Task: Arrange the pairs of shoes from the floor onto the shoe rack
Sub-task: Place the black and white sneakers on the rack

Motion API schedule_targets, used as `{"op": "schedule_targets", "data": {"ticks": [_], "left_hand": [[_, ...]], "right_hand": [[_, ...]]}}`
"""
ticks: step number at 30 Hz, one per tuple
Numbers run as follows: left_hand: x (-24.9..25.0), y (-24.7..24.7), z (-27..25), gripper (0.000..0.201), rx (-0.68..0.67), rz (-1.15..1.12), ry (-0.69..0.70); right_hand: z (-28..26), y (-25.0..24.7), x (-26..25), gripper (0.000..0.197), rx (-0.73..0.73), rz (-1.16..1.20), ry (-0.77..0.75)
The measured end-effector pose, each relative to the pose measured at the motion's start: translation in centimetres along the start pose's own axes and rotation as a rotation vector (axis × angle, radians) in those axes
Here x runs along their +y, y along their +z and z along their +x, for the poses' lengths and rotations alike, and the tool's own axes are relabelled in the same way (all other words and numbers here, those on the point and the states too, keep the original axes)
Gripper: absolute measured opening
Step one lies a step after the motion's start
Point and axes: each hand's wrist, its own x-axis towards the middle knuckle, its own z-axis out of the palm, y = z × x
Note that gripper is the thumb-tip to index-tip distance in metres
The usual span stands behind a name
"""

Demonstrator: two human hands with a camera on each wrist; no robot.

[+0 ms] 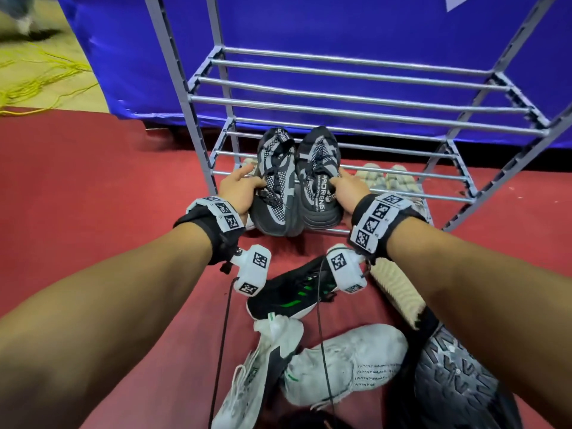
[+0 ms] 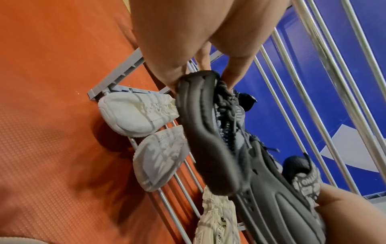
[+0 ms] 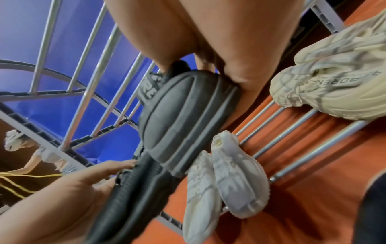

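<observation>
Two hands are gripping a pair of black-and-grey sneakers side by side above the lower bars of the shoe rack [image 1: 356, 103], the left hand [image 1: 238, 190] curling round the left sneaker [image 1: 275, 184] and the right hand [image 1: 348, 188] round the right sneaker [image 1: 320, 178].

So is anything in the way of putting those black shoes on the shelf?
Nothing visible blocks them. The left hand and right hand hold the black shoes at the rack's front. White shoes and cream shoes fill the bottom shelf; whether the gap fits can't be told.
</observation>
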Motion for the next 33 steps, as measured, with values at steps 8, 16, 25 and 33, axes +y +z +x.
{"op": "schedule_targets", "data": {"ticks": [8, 16, 25, 33], "left_hand": [[-0.4, -0.8, -0.9, 0.052, -0.229, 0.139, -0.06], [-0.2, -0.4, -3.0, 0.061, -0.143, -0.009, -0.122], [-0.9, -1.3, -3.6, 0.076, -0.11, 0.107, -0.092], [2.0, -1.2, -1.1, 0.075, -0.016, 0.089, 0.002]], "right_hand": [[-1.9, 0.6, 1.5, 0.05, -0.09, 0.315, 0.085], [-3.8, 0.3, 1.8, 0.061, -0.149, 0.339, 0.236], [-4.0, 0.9, 2.8, 0.069, -0.057, 0.4, 0.081], [-1.9, 3.1, -0.2, 0.084, -0.095, 0.403, -0.023]]}}
